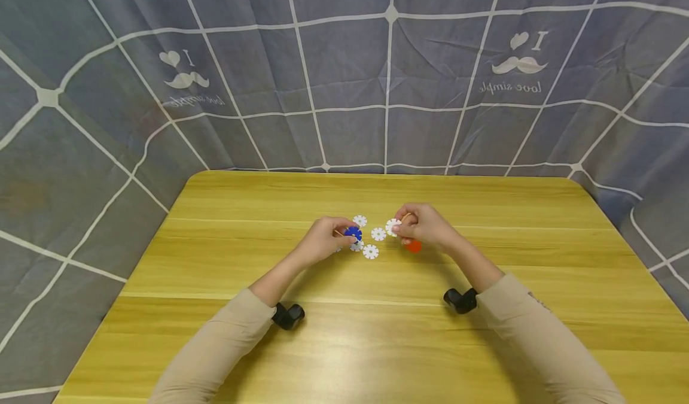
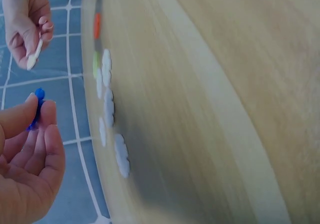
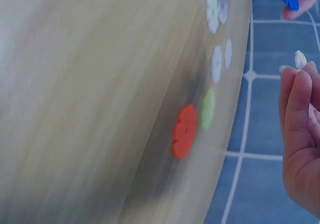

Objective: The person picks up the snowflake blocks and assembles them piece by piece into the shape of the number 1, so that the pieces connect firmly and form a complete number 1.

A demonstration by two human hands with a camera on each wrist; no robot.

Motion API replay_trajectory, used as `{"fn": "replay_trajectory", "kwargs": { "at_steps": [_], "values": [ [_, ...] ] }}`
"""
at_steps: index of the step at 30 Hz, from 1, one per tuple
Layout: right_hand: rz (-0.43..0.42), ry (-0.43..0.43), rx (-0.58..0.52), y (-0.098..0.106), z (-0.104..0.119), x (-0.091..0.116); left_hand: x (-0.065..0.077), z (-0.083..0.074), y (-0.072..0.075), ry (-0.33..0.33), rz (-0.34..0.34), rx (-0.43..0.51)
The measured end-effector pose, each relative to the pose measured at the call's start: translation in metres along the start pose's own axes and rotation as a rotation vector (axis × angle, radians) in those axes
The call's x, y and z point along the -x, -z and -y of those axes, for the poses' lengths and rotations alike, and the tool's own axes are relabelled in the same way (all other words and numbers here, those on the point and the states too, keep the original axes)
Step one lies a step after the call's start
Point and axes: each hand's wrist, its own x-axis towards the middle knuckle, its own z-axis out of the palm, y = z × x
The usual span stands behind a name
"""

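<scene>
A blue snowflake building disc is pinched between the thumb and fingers of my left hand. My right hand pinches a white snowflake disc by its edge. Both held discs are raised above the table and stay apart from each other. In the left wrist view the blue disc appears nearly edge-on. Several loose white discs lie flat between and below the hands. An orange-red disc rests on the table under my right hand, beside a light green disc.
A wooden table spreads out under both arms. Grey cloth with white grid lines hangs behind the table and along its sides. Black devices are strapped at both wrists.
</scene>
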Motion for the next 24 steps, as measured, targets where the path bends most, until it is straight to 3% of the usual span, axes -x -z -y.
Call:
{"fn": "replay_trajectory", "kwargs": {
  "at_steps": [5,10,19,24],
  "values": [
    [0.014,0.062,-0.031,-0.007,0.008,0.005,0.003,-0.006,-0.003,0.03,-0.023,0.059],
    [0.03,0.117,-0.04,-0.014,0.014,0.011,0.005,-0.012,-0.006,0.131,-0.013,0.141],
    [0.003,0.178,0.001,-0.026,0.023,0.02,0.011,-0.019,-0.012,0.25,0.028,0.475],
    [-0.016,0.175,0.017,-0.028,0.024,0.022,0.014,-0.021,-0.014,0.256,0.019,0.521]
  ]
}}
